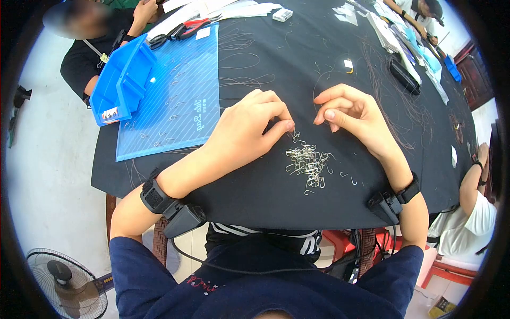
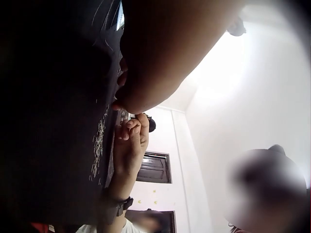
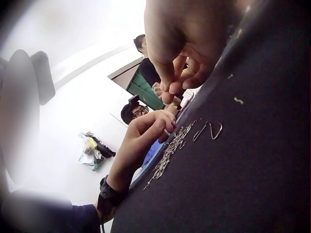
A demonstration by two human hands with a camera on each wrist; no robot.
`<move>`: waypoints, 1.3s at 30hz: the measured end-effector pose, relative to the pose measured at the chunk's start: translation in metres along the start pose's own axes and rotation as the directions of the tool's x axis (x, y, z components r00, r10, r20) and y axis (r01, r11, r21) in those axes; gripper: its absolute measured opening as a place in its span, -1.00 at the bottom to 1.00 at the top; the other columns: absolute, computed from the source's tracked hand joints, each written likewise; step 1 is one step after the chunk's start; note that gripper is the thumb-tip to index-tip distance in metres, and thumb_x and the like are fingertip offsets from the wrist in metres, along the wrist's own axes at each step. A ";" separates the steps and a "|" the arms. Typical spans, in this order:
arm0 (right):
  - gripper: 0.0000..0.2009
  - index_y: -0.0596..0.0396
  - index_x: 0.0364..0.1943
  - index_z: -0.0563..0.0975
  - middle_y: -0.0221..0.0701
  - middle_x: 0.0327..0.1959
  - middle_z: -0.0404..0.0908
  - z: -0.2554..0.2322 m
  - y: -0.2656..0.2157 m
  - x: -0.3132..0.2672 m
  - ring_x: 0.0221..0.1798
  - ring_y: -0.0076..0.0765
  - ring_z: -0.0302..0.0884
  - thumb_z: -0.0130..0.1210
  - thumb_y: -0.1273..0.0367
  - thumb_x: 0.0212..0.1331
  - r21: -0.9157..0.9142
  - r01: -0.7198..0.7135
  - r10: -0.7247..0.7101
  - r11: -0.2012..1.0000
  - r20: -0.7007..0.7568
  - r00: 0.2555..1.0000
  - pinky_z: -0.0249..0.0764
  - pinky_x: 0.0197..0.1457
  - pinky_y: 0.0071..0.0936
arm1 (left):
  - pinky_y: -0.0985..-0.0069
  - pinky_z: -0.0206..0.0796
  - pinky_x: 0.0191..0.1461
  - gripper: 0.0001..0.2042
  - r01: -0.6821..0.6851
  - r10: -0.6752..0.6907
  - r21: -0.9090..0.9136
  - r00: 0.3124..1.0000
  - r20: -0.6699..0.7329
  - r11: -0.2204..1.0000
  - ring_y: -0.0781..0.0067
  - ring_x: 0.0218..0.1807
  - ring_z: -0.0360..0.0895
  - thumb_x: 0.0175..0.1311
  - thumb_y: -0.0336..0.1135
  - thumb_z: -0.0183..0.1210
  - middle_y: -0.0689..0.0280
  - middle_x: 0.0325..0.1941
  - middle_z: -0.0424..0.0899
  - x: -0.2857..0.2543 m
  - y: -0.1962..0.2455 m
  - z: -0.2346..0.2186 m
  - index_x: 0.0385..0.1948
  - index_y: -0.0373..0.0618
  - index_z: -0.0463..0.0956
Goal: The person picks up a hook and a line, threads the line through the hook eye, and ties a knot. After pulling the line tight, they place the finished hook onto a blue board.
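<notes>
Two hands were held over one black table. The left hand had its thumb and forefinger together at the far edge of one pile of metal hooks, too tangled to count; whether they pinched one could not be told. Two loose hooks lay right of the pile. The right hand was half curled, its hold unclear. One blue bin overlapped one blue sheet.

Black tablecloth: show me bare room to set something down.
Bare tablecloth runs between the metal hooks and the near edge, and left of them toward the left forearm. Crowded: far left, with blue bin, striped sheet, pliers, papers.
</notes>
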State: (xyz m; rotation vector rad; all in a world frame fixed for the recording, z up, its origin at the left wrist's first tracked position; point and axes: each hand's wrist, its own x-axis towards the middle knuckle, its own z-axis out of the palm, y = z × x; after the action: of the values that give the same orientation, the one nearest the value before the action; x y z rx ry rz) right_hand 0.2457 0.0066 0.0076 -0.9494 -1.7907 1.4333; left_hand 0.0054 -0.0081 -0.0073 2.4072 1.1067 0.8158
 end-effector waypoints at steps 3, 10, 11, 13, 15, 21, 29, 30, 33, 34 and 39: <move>-0.75 0.19 -0.07 0.50 -0.36 -0.31 0.66 0.000 0.000 0.000 -0.22 -0.63 0.53 0.13 0.36 0.22 -0.005 0.001 -0.001 1.000 0.000 1.000 0.42 -0.23 -0.67 | 0.43 0.33 -0.12 -0.97 -0.025 0.025 -0.009 1.000 0.004 1.000 0.31 -0.22 0.47 0.12 -0.39 0.21 0.35 -0.33 0.57 0.000 -0.001 0.000 -0.45 -0.09 0.57; -0.75 0.19 -0.08 0.50 -0.36 -0.31 0.66 0.001 -0.003 -0.001 -0.23 -0.62 0.53 0.13 0.36 0.22 -0.024 -0.009 0.008 1.000 -0.003 1.000 0.41 -0.23 -0.67 | 0.47 0.38 -0.20 -0.83 -0.385 0.381 0.212 0.923 0.061 0.898 0.39 -0.23 0.46 -0.02 -0.40 0.27 0.46 -0.31 0.54 0.003 0.003 -0.018 -0.34 0.03 0.63; -0.75 0.20 -0.08 0.50 -0.36 -0.31 0.66 0.001 -0.002 0.000 -0.22 -0.62 0.54 0.12 0.36 0.22 -0.023 -0.003 0.003 1.000 -0.003 1.000 0.41 -0.23 -0.67 | 0.47 0.38 -0.21 -0.80 -0.402 0.397 0.241 0.915 0.072 0.883 0.40 -0.22 0.46 -0.05 -0.40 0.28 0.47 -0.31 0.53 0.003 0.005 -0.018 -0.33 0.05 0.64; -0.75 0.20 -0.08 0.49 -0.36 -0.31 0.66 0.000 -0.001 0.000 -0.22 -0.61 0.54 0.12 0.36 0.22 -0.023 0.008 -0.008 1.000 -0.002 1.000 0.42 -0.23 -0.67 | 0.48 0.38 -0.20 -0.78 -0.411 0.390 0.278 0.912 0.131 0.868 0.41 -0.21 0.45 -0.09 -0.40 0.29 0.48 -0.31 0.52 0.000 0.003 -0.015 -0.32 0.06 0.64; -0.75 0.21 -0.08 0.49 -0.36 -0.30 0.66 0.000 -0.002 0.000 -0.22 -0.61 0.54 0.12 0.36 0.22 -0.012 0.005 -0.005 1.000 -0.002 1.000 0.42 -0.23 -0.67 | 0.49 0.38 -0.19 -0.76 -0.417 0.386 0.312 0.909 0.158 0.854 0.41 -0.21 0.45 -0.12 -0.41 0.29 0.49 -0.32 0.51 -0.002 0.003 -0.014 -0.33 0.06 0.64; -0.77 0.19 -0.09 0.50 -0.36 -0.32 0.65 0.002 -0.002 0.001 -0.27 -0.62 0.50 0.12 0.38 0.22 -0.011 -0.007 0.007 1.000 -0.013 1.000 0.40 -0.24 -0.66 | 0.48 0.38 -0.18 -0.78 -0.383 0.372 0.276 0.924 0.094 0.882 0.39 -0.21 0.46 -0.14 -0.42 0.30 0.47 -0.34 0.52 -0.002 0.005 -0.014 -0.37 0.02 0.61; -0.76 0.20 -0.08 0.48 -0.34 -0.33 0.65 0.003 -0.002 -0.001 -0.23 -0.59 0.54 0.12 0.40 0.22 0.017 0.035 -0.035 0.999 -0.005 0.999 0.43 -0.23 -0.64 | 0.53 0.35 -0.27 -0.91 -0.116 0.117 0.018 0.987 -0.108 0.993 0.49 -0.20 0.49 0.02 -0.42 0.30 0.44 -0.27 0.59 0.001 0.005 -0.011 -0.42 -0.06 0.61; -0.77 0.20 -0.08 0.47 -0.34 -0.34 0.65 0.005 -0.005 -0.002 -0.23 -0.58 0.54 0.11 0.41 0.22 0.037 0.042 -0.042 0.998 0.001 0.999 0.43 -0.23 -0.64 | 0.56 0.35 -0.26 -0.92 -0.019 0.011 -0.124 0.998 -0.067 0.992 0.53 -0.20 0.49 0.05 -0.42 0.29 0.42 -0.24 0.60 0.002 0.008 -0.013 -0.40 -0.09 0.62; -0.80 0.17 -0.12 0.40 -0.31 -0.34 0.64 0.011 -0.004 -0.005 -0.23 -0.54 0.56 0.10 0.45 0.22 0.128 0.062 -0.067 0.990 0.040 0.997 0.45 -0.23 -0.62 | 0.63 0.35 -0.24 -0.93 0.197 -0.182 -0.492 0.980 0.079 0.848 0.62 -0.18 0.50 0.14 -0.41 0.25 0.36 -0.16 0.60 0.004 0.012 -0.013 -0.37 -0.15 0.62; -0.80 0.16 -0.13 0.38 -0.31 -0.34 0.64 0.013 -0.004 -0.006 -0.23 -0.52 0.57 0.10 0.47 0.22 0.162 0.067 -0.077 0.984 0.054 0.996 0.45 -0.23 -0.62 | 0.65 0.35 -0.22 -0.92 0.202 -0.177 -0.594 0.979 0.100 0.779 0.63 -0.17 0.50 0.16 -0.41 0.24 0.33 -0.14 0.60 0.003 0.010 -0.009 -0.36 -0.17 0.62; -0.79 0.10 -0.21 0.26 -0.20 -0.33 0.64 0.020 -0.004 -0.008 -0.24 -0.44 0.60 0.09 0.51 0.22 0.202 0.112 -0.119 0.973 0.022 0.993 0.49 -0.24 -0.58 | 0.64 0.38 -0.08 -0.92 0.187 -0.145 -0.782 0.982 0.124 0.594 0.55 -0.10 0.53 0.19 -0.44 0.21 0.22 -0.06 0.57 0.002 0.010 -0.003 -0.35 -0.23 0.61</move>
State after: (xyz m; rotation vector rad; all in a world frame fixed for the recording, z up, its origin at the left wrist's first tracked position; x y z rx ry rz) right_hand 0.2329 -0.0110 0.0069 -0.7104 -1.6594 1.5297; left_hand 0.0107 -0.0125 0.0012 1.5249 0.6971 0.9219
